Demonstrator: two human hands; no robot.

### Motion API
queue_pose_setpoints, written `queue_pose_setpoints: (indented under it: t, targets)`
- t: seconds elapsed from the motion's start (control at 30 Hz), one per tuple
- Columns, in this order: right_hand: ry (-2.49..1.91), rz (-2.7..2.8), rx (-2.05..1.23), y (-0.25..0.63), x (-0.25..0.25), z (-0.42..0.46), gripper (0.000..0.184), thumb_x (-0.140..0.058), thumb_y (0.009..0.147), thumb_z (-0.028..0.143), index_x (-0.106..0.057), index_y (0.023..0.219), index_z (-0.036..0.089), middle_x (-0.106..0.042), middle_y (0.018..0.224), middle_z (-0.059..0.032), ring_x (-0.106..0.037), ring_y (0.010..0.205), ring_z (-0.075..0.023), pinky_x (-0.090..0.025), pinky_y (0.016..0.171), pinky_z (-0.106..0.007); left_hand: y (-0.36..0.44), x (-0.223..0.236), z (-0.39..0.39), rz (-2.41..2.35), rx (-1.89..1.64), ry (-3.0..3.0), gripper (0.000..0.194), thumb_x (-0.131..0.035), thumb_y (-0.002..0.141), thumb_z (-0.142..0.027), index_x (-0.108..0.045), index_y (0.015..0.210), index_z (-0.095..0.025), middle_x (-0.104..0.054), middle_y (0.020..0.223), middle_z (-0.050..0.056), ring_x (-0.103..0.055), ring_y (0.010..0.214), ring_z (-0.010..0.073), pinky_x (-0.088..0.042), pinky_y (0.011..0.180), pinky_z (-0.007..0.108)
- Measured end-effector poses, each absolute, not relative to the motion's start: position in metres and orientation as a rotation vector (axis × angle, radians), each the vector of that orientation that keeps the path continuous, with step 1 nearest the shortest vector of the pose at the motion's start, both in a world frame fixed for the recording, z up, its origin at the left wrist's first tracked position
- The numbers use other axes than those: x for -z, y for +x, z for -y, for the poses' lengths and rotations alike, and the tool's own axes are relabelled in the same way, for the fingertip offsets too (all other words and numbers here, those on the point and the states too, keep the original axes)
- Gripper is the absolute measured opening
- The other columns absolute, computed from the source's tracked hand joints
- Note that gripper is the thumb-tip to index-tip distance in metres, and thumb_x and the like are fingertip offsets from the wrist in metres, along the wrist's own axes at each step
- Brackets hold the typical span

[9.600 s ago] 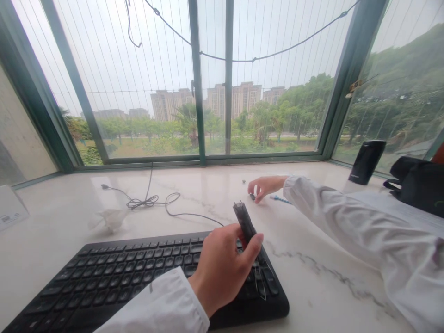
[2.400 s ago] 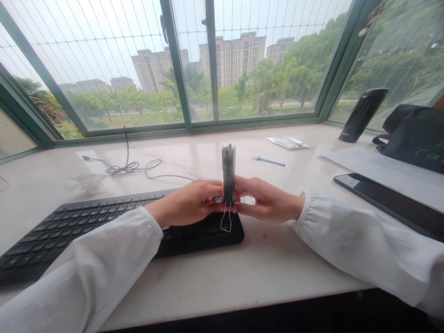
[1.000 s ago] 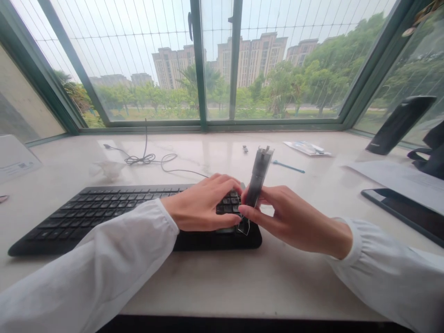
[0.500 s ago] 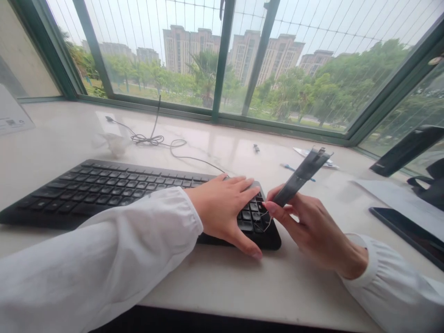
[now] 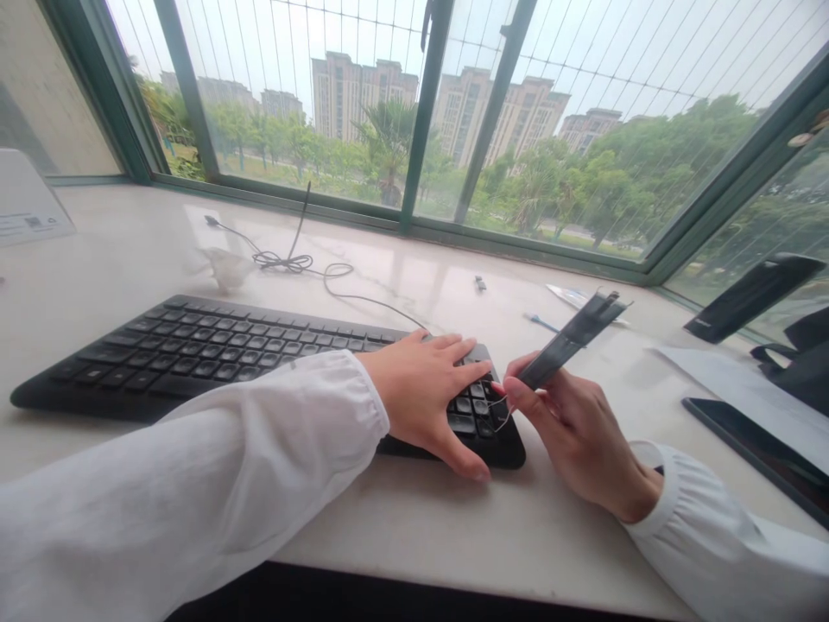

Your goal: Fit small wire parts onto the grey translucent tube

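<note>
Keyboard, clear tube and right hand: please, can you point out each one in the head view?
Keyboard (image 5: 213, 356): head view, on its left keys.
Clear tube (image 5: 571, 342): head view, on its middle.
Right hand (image 5: 576, 441): head view, on the middle of the hand.

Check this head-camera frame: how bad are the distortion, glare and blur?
Head view: the wide lens bows the window frame and stretches the keyboard; pale daylight leaves soft shadows and glare on the white sill; the translucent tube in the right hand shows no strong blur.

Smoky grey tube (image 5: 570, 341), black keyboard (image 5: 213, 363)
</note>
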State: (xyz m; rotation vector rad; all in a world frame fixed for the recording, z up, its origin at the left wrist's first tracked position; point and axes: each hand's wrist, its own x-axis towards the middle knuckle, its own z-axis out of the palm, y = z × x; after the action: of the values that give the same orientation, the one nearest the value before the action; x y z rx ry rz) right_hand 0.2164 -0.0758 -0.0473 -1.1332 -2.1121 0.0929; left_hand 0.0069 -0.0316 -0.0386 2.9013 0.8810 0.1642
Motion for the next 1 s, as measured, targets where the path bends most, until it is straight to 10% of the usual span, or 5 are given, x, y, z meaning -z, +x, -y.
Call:
queue_pose_setpoints:
  t: [1.0]
  targets:
    - [-1.242,1.965,-0.394,0.2173,0.0506,0.0732,0.03,-0.049,0.095,0.045,-0.06,0.086,0.019,-0.063,0.069,-0.0004,-0.06,0.062,-0.0149,-0.049,0.058,-0.025,0.006,0.0396,0.0304,-0.868,-0.2,2.895,0.113,-0.049,0.062,-0.089,-0.031,0.151,-0.021,-0.025,0.157,0.02,-0.024,0.144,0.0372,-0.021,0.113,0.054]
